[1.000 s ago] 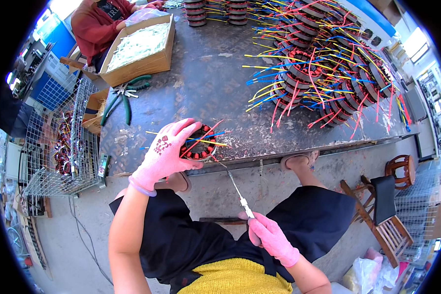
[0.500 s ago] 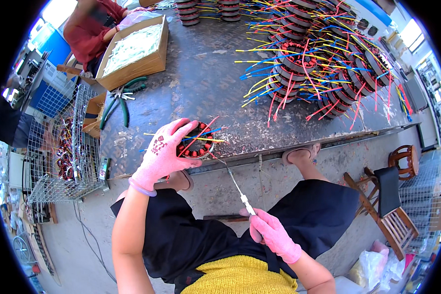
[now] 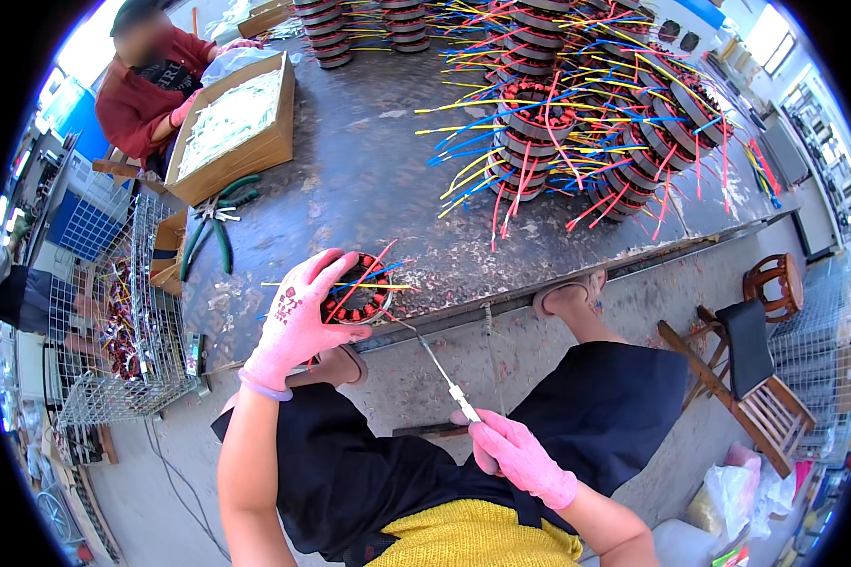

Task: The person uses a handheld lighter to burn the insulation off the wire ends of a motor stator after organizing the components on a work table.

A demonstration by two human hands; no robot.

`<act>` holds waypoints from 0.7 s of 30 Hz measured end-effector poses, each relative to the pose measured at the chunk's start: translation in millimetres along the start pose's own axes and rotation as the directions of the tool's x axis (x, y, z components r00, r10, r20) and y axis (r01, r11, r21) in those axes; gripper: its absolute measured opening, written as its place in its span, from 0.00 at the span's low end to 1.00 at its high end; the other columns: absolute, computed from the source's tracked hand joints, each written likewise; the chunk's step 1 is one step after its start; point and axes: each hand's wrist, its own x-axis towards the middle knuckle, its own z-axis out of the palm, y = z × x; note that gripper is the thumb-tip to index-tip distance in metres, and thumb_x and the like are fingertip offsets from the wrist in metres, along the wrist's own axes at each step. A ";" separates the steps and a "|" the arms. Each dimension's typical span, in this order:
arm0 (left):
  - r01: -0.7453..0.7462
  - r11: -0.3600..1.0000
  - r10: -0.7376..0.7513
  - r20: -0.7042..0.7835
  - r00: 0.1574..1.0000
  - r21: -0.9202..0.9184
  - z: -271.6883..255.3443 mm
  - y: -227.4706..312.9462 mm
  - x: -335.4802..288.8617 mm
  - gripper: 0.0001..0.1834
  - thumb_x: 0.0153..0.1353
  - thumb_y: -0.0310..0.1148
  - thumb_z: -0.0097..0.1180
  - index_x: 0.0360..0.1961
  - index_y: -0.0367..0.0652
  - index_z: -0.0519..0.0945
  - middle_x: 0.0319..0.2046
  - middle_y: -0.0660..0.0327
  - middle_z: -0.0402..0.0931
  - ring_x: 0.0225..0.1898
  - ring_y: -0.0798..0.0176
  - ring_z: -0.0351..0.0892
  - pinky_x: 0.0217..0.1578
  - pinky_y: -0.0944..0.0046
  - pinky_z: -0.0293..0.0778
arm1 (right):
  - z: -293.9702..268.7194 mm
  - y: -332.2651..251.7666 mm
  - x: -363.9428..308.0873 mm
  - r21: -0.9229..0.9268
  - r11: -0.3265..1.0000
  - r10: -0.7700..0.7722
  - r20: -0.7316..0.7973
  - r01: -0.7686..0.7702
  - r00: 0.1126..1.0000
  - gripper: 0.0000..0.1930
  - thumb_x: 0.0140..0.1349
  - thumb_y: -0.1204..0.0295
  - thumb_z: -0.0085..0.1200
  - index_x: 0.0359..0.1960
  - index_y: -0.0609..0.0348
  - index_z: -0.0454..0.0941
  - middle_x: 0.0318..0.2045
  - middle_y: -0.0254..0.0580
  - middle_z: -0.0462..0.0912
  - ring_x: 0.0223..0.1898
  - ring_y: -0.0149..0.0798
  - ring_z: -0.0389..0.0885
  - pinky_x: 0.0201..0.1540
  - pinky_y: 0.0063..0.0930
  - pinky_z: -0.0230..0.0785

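Observation:
My left hand (image 3: 291, 319), in a pink glove, is closed round the rim of a motor stator (image 3: 379, 303) at the table's near edge. The stator is a ring with red windings inside, and red, blue and yellow lead wires cross its top. In my right hand (image 3: 526, 457), also gloved in pink, is a thin metal rod tool (image 3: 456, 390) with a white section below its shaft. The rod's bent tip reaches the stator's lower right rim; whether it hooks anything there is too small to tell. My right fingers hide the tool's grip.
Stacks of wired stators (image 3: 539, 118) fill the table's (image 3: 350, 189) far right. Green-handled pliers (image 3: 219, 219) lie beside a cardboard box (image 3: 274, 142) of pale pieces. A co-worker (image 3: 151, 90) sits beyond it. Left stands a wire basket (image 3: 123, 364); right, a wooden chair (image 3: 761, 416) and stool (image 3: 773, 286).
The view has shifted, with table items now further left and more of the co-worker showing. My hands keep nearly the same hold on the stator and rod tool.

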 end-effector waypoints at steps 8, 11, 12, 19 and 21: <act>-0.037 0.999 0.037 -0.006 0.999 0.005 -1.9 -1.7 0.9 0.47 0.35 0.42 0.74 0.61 0.44 0.70 0.60 0.50 0.66 0.60 0.44 0.65 0.61 0.52 0.62 | 2.5 0.7 1.1 0.062 0.998 0.034 -0.001 -0.033 0.999 0.21 0.72 0.64 0.43 0.61 0.63 0.66 0.21 0.24 0.65 0.22 0.21 0.61 0.25 0.16 0.53; -0.014 1.000 0.015 0.029 0.999 -0.008 -3.9 -1.1 0.1 0.48 0.34 0.37 0.75 0.62 0.43 0.69 0.61 0.51 0.65 0.63 0.46 0.63 0.62 0.53 0.60 | 2.9 2.8 0.8 0.058 0.998 0.038 -0.006 -0.038 0.999 0.21 0.72 0.64 0.43 0.61 0.63 0.66 0.22 0.24 0.65 0.22 0.21 0.61 0.25 0.16 0.53; -0.005 1.000 0.005 0.026 1.000 -0.002 -3.5 -2.3 -1.2 0.49 0.34 0.37 0.76 0.62 0.43 0.69 0.62 0.51 0.65 0.63 0.46 0.63 0.63 0.52 0.60 | 2.6 4.6 2.3 0.053 0.998 0.033 -0.006 -0.032 0.999 0.21 0.72 0.64 0.43 0.61 0.63 0.66 0.22 0.24 0.66 0.22 0.21 0.62 0.25 0.16 0.54; 0.006 1.000 -0.006 0.009 1.000 0.007 -0.5 -1.6 -1.1 0.48 0.34 0.37 0.75 0.62 0.44 0.69 0.61 0.51 0.65 0.63 0.45 0.63 0.63 0.52 0.61 | 1.4 3.1 0.9 -0.024 1.000 0.001 -0.014 -0.001 1.000 0.20 0.72 0.64 0.42 0.59 0.64 0.68 0.20 0.27 0.67 0.22 0.21 0.63 0.25 0.18 0.55; 0.000 1.000 0.000 0.008 1.000 0.002 -0.7 0.1 0.1 0.48 0.34 0.37 0.75 0.62 0.44 0.70 0.61 0.51 0.65 0.63 0.45 0.64 0.63 0.52 0.61 | 0.7 5.7 1.1 -0.001 1.000 -0.002 -0.014 0.002 1.000 0.20 0.72 0.64 0.42 0.59 0.64 0.68 0.20 0.26 0.67 0.22 0.22 0.63 0.25 0.17 0.55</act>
